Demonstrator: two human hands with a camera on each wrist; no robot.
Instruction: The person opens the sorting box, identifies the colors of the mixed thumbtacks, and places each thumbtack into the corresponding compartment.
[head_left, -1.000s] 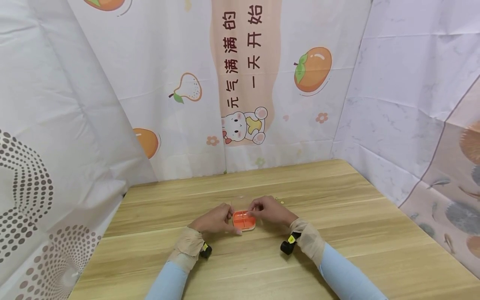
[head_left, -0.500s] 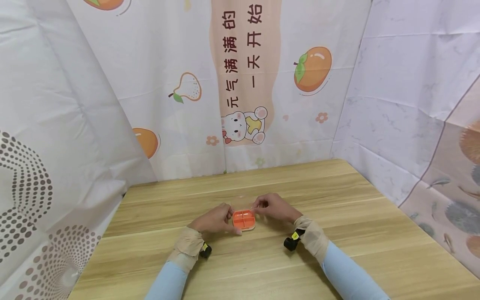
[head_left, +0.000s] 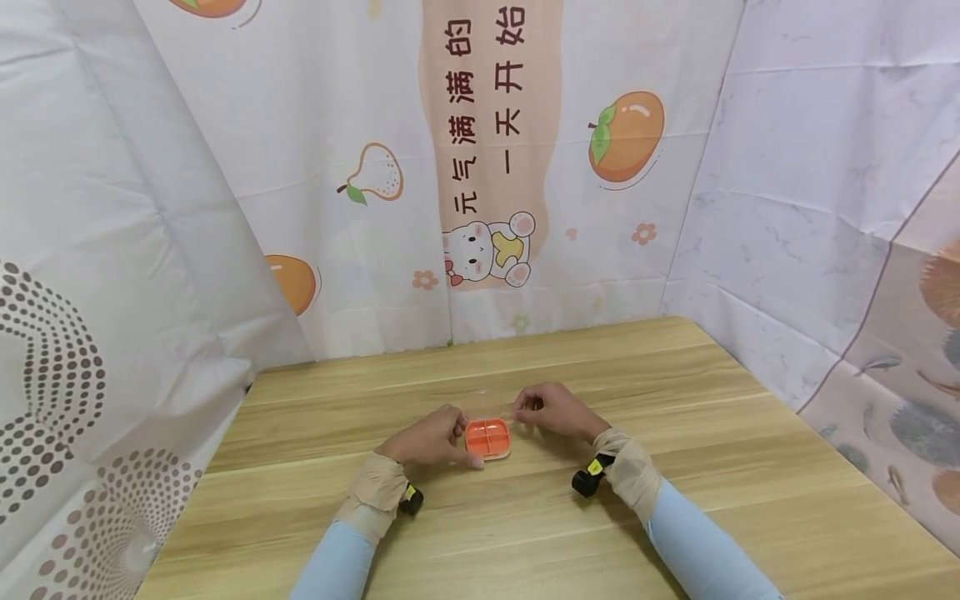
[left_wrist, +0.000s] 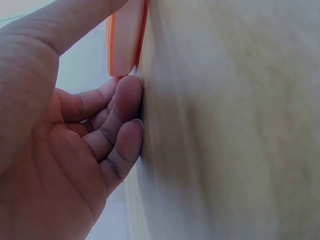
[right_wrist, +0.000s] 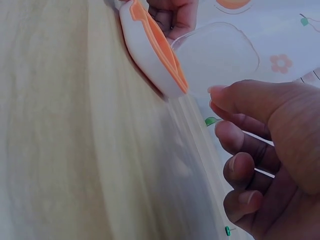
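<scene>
A small pill box with an orange divided inside and a white shell sits on the table, its clear lid raised at the back. My left hand holds the box from the left, thumb along its front edge and fingers at the rear left corner. In the left wrist view, fingertips rest on the table beside the box's end. My right hand is just right of the box. Its thumb and index tips come together close by the lid's edge, other fingers loosely curled; I cannot tell whether they pinch anything.
The wooden table reaches back to a printed curtain. More hanging cloth borders the right side. Wrist cameras are strapped to both wrists. A green pin shows at the table's far edge.
My right hand has moved from over the box's right side outward and slightly back. Small pale pieces seen beside it earlier are now hidden. My left hand and the box have stayed put.
</scene>
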